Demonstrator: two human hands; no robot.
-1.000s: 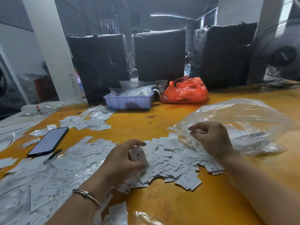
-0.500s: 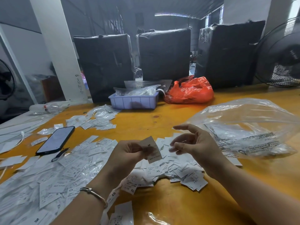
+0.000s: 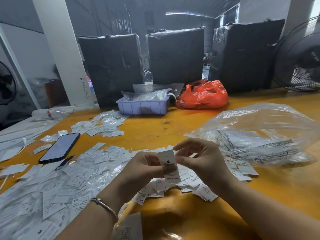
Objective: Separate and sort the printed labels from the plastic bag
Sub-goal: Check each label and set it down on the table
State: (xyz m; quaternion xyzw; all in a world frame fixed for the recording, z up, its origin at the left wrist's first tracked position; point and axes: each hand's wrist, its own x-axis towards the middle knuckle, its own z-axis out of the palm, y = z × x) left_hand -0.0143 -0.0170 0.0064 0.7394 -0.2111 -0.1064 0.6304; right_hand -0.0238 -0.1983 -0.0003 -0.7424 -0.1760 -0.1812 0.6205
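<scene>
A white label printed "M" [image 3: 168,159] is held upright above the table between both hands. My left hand [image 3: 143,168] pinches its left side with thumb on its face. My right hand [image 3: 201,161] pinches its right edge with thumb and forefinger. Beneath the hands lies a heap of small white labels [image 3: 188,184]. A clear plastic bag [image 3: 259,134] with printed text lies at the right, a few labels inside. More labels in clear sleeves [image 3: 52,187] spread across the left of the table.
On the yellow table [image 3: 190,213] a black phone [image 3: 59,147] lies at the left. A lilac tray [image 3: 143,105] and an orange plastic bag [image 3: 202,96] sit at the back before black wrapped boxes [image 3: 174,54]. A fan [image 3: 301,58] stands far right.
My left hand lifted one label from the heap. My right hand left the clear bag's mouth, came over and took hold of the label's right edge.
</scene>
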